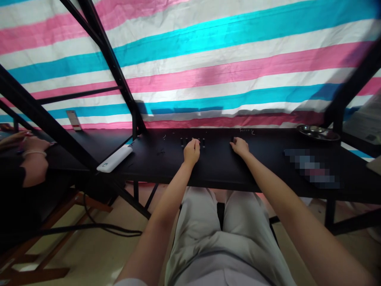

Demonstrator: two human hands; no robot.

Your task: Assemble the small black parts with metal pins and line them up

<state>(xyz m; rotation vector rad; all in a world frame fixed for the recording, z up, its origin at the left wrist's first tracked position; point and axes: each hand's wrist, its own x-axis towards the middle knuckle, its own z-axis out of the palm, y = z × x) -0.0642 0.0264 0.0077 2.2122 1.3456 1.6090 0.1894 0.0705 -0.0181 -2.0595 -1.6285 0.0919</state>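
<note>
A row of small black pieces with pale ends, several in all, stands on the black table (160,163); one black piece (182,142) is at its left end and another black piece (204,142) at its right. My left hand (191,152) is over the middle of this row, fingers pinched together and hiding part of it. Whether anything is between those fingers I cannot make out. Further right, my right hand (240,147) rests at the tabletop with its fingers closed around a small dark piece (233,139), mostly covered by the fingertips.
Thin pale scraps (247,130) lie near the back edge. A shiny metal dish (318,133) and a blurred-out flat item (312,169) are on the right. To the left sit a white oblong device (115,159) and a black metal post (119,75). Another person's hand (34,145) works beyond it.
</note>
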